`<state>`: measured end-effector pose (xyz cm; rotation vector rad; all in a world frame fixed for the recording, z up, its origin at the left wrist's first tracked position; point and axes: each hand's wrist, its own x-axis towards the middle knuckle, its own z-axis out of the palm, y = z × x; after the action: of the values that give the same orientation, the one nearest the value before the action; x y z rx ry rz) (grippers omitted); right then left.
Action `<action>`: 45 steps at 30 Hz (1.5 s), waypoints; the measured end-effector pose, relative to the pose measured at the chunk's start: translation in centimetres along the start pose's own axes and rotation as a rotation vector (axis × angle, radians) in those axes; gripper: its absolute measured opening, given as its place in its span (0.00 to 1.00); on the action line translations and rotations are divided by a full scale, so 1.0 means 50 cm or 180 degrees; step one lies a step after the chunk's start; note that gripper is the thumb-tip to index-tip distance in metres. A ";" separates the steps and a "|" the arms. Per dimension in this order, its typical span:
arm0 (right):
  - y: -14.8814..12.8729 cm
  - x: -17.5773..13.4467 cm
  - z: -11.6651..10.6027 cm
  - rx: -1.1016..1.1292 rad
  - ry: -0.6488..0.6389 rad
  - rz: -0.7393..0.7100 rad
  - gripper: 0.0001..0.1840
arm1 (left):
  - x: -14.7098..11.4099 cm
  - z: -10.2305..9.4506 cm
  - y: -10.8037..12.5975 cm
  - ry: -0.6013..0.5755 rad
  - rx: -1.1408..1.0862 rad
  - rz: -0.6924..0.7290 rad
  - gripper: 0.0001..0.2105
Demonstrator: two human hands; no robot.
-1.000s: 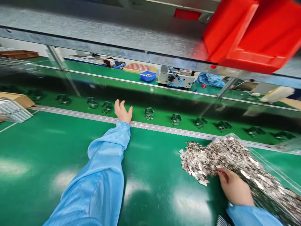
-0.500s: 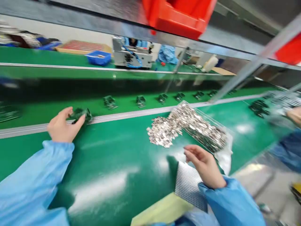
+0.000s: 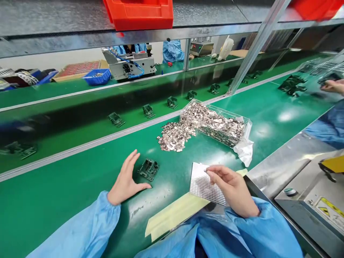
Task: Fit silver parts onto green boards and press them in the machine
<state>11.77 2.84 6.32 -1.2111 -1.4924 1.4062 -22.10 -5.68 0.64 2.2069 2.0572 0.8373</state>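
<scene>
My left hand (image 3: 125, 181) rests on the green table, fingers spread, just left of a small dark green circuit board (image 3: 148, 169) that lies flat beside it. My right hand (image 3: 231, 189) is pinched on a tiny silver metal piece (image 3: 205, 171) over a ribbed silver block (image 3: 204, 184). A heap of silver metal pieces (image 3: 174, 135) spills from a clear plastic tray (image 3: 215, 123) further back.
More circuit boards (image 3: 147, 110) ride the conveyor belt (image 3: 80, 132) behind a metal rail. A pale yellow strip (image 3: 172, 215) lies by my chest. Another person's hand (image 3: 331, 86) works at far right. A grey machine (image 3: 311, 200) stands at lower right. Red bins (image 3: 139, 12) sit overhead.
My left hand brought a circuit board from the belt edge onto the table and let it go. My right hand moved from the metal heap to the ribbed block. The view swung right.
</scene>
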 end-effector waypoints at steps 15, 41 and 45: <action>0.056 -0.059 0.004 0.0796 -0.0014 0.0189 0.23 | 0.056 0.070 0.178 0.0116 -0.2429 -0.0780 0.29; 0.077 -0.115 0.023 -0.0245 0.0812 -0.0337 0.13 | 0.031 0.151 0.338 -0.1315 -0.3878 -0.0537 0.22; 0.080 -0.115 0.029 -0.0223 0.0845 -0.0329 0.11 | 0.027 0.153 0.333 -0.1143 -0.3533 -0.0372 0.17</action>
<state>12.56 -3.25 2.69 -1.2892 -1.4060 1.0864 -3.81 -4.06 0.58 1.4354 1.0771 1.0817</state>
